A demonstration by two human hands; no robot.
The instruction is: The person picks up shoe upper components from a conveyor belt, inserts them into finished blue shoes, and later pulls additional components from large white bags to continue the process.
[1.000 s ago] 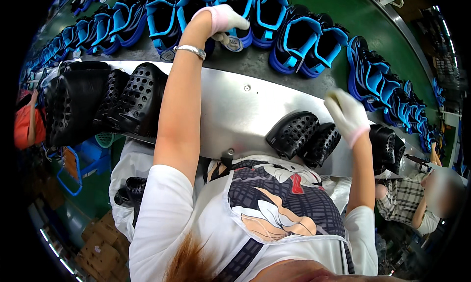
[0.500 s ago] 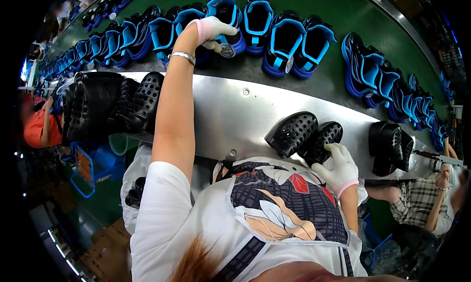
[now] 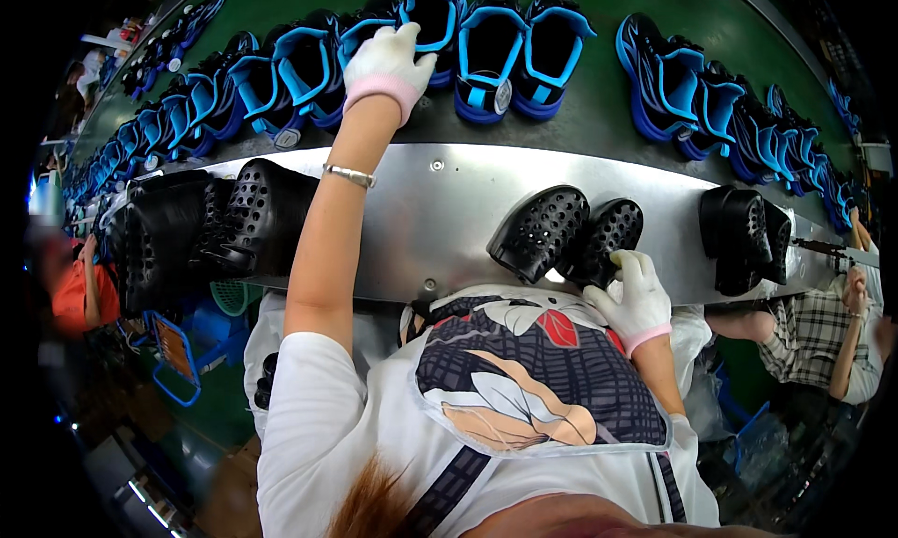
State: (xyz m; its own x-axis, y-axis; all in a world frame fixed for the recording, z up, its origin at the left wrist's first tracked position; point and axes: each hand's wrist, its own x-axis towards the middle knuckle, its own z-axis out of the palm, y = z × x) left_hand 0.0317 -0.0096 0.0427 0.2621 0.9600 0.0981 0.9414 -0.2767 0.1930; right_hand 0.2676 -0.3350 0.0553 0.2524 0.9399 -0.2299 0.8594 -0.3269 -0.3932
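My left hand, in a white glove with a pink cuff, reaches over the row of black sneakers on the green belt. Its fingers look apart, with the tips against the near-left side of a blue-lined sneaker. The heel of the sneaker to its left is hidden under the hand. Close to my body, my right hand, gloved the same way, has its thumb and fingers closed about the near end of a black perforated shoe. Beside it on the metal ledge lies a matching perforated shoe.
A metal ledge runs between me and the green belt. More black shoes stand at its left, and another black pair at its right. Two sneakers with a round tag are nearby. A co-worker in plaid sits at right.
My left hand has turned from pointing right to pointing away from me, and its fingers have spread. The sneakers and ledge appear further left in view. My right hand stays at the perforated shoe.
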